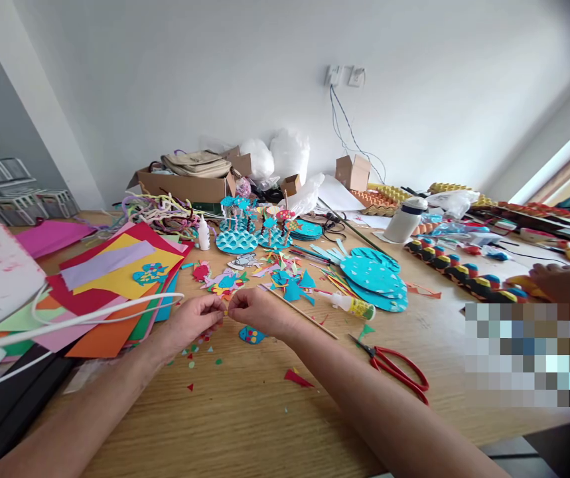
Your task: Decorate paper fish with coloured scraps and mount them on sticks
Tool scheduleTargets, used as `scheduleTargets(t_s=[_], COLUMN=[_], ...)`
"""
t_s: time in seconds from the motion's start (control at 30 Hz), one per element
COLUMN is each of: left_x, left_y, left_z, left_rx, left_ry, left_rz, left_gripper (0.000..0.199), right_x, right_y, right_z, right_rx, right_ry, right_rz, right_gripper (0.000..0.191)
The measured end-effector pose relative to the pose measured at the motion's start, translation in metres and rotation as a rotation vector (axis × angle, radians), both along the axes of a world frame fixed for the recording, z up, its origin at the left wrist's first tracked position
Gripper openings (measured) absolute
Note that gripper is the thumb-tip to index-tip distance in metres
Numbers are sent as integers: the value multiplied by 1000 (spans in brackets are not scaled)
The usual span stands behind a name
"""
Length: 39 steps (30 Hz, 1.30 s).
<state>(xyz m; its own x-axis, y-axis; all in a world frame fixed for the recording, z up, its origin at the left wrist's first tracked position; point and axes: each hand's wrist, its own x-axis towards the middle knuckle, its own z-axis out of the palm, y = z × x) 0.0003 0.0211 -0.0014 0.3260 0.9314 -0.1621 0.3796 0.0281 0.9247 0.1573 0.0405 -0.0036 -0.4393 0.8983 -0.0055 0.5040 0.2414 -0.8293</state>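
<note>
Where both hands (204, 315) (255, 309) nearly meet, a tiny yellow piece (225, 311) sits between.

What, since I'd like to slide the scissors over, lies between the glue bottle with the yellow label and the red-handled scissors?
A green paper scrap lies between the glue bottle and the scissors, as the head view shows.

We seem to be in a craft workshop: coloured paper (108, 264), pipe cleaners (165, 212), scissors (374, 356) and glue (359, 307) crowd our worktop (225, 425).
</note>
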Motion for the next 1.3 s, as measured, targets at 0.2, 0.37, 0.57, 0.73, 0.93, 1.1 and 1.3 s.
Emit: scheduleTargets(t_s=[0.2,0.37,0.57,0.73,0.93,1.1,1.3], left_x=[-1,-2,-3,-2,-3,-4,-4], left_y=[0,2,1,-2,-2,-1,-2], left_z=[0,-3,-4,3,4,2,4], left_rx=[-68,-73,-76,-48,16,34,48], left_ry=[-70,-103,-120,-100,-39,-56,-31], left_rz=[-4,12,37,30,8,18,18], left_gripper=[28,32,32,29,23,19,20], right_x=[2,0,-3,-7,-11,-12,-12], right_y=[1,2,3,5,6,5,5], right_z=[-1,-3,0,-1,2,4,4], right_rx=[-150,-256,-352,-344,-325,-336,-319], right_ry=[103,195,261,261,242,238,228], right_rz=[-23,-38,-39,-68,-77,-70,-76], right_gripper=[5,5,9,10,12,13,13])
